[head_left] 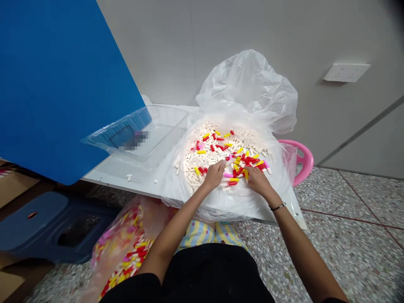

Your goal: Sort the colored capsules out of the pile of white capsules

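Note:
My left hand is closed in a pinch over the pile, a small pale tube-like piece at its fingertips. My right hand is curled at the right of the pile, its fingers against red and yellow pieces; what they grip, if anything, is hidden. Between and beyond both hands lie small capsule-shaped plastic pieces in red, yellow and pink, such as a yellow piece. They rest on a wide spread of small white pieces, all lying on a clear plastic bag.
A clear plastic tray stands left on the white table. The bag's loose top bunches against the wall. A pink plastic rim shows at right. Below are a bag of coloured pieces and a blue stool.

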`<state>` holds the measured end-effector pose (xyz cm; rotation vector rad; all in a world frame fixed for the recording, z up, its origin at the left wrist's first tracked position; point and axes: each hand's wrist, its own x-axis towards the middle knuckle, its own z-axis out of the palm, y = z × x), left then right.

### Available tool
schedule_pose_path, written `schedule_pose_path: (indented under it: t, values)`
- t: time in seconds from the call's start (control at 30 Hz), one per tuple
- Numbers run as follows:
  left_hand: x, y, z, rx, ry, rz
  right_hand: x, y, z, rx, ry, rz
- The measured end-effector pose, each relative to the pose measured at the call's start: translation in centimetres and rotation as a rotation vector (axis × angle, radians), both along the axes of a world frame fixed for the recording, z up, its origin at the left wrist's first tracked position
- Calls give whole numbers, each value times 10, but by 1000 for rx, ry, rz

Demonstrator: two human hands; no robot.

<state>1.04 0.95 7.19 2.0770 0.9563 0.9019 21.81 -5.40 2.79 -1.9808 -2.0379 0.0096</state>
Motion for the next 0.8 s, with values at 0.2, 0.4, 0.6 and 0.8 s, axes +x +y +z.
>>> schedule_pose_path:
  t: [0.2,0.4,0.6,0.8]
  values:
    - [-10,-9,-2,-144,-121,43,8,-4,-13,57,111,-14]
    - [-21,-4,-9,-84,-19,92,19,-17,-3,319,654,-159]
    - [-16,5,-12,173,337,206,23,-21,0,235,552,-147]
    - [-33,39,-4,189,581,400,13,-9,-13,-10,156,-290]
